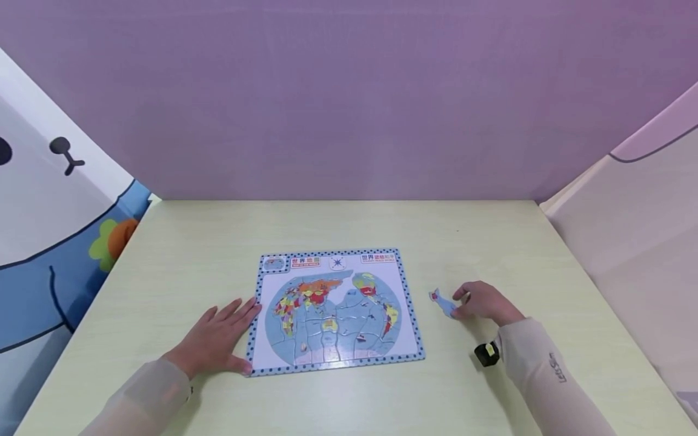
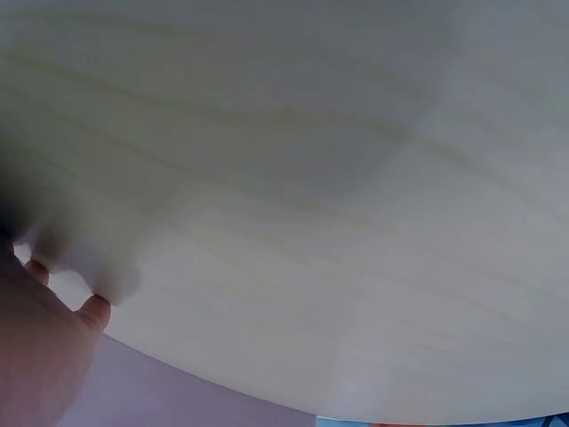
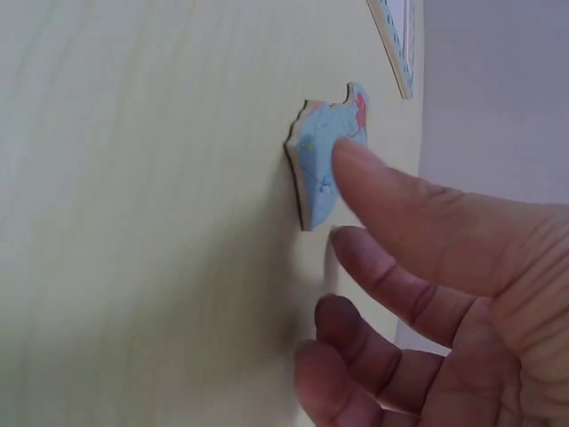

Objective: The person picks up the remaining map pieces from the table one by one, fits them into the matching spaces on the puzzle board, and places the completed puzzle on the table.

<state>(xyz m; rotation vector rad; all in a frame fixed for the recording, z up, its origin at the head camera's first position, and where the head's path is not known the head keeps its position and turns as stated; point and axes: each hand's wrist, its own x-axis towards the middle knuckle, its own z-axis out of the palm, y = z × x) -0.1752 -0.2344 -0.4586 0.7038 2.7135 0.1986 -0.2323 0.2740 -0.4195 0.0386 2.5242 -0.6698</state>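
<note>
A world map puzzle (image 1: 332, 321) with a blue dotted border lies flat on the table. A white gap shows among its fitted pieces near the upper middle. On its left edge rests my left hand (image 1: 218, 336), fingers spread and straight; the left wrist view catches only part of that hand (image 2: 44, 347). To the right of the board, a loose blue puzzle piece (image 1: 444, 303) with a red patch lies on the table. My right hand (image 1: 482, 301) is at this piece, thumb tip over its near end. In the right wrist view the other fingers bend loosely, apart from the piece (image 3: 316, 156).
The pale wooden table (image 1: 207, 230) ends at a purple backdrop (image 1: 349, 103). Cartoon-printed cloth (image 1: 65, 224) hangs on the left and a pale cloth (image 1: 643, 230) on the right. A small black device (image 1: 486, 354) sits under the right wrist.
</note>
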